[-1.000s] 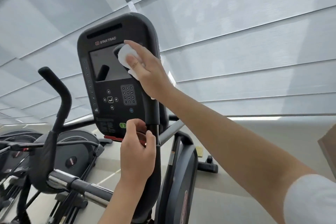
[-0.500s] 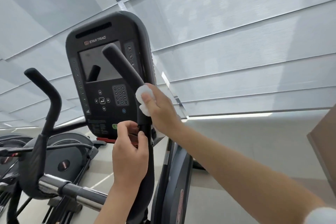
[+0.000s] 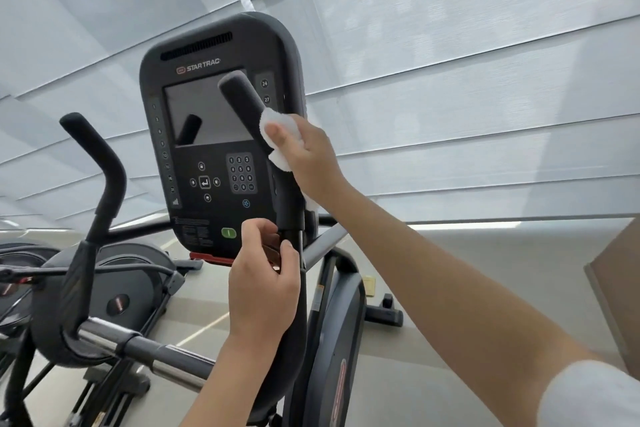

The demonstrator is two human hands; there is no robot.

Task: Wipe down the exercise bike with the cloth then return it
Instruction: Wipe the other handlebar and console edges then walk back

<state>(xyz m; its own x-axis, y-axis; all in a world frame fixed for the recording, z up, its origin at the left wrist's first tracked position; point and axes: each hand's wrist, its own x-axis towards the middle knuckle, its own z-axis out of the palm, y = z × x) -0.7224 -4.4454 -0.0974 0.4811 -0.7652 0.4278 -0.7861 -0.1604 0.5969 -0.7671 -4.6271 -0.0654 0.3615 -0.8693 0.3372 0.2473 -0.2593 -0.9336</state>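
Right hand: my right hand (image 3: 308,152) wraps the white cloth (image 3: 278,135) around the bike's right handlebar (image 3: 242,97), thumb pressing the fabric to the foam grip.
Left hand: my left hand (image 3: 265,284) curls around the same bar lower down, below the console (image 3: 214,135).
Cloth: bunched against the grip, beside the screen.
Backdrop: pale window blinds (image 3: 467,62).

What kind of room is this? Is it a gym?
Most likely a gym. There is a black exercise machine console with a keypad, black foam-covered handlebars, and more black exercise machines alongside.
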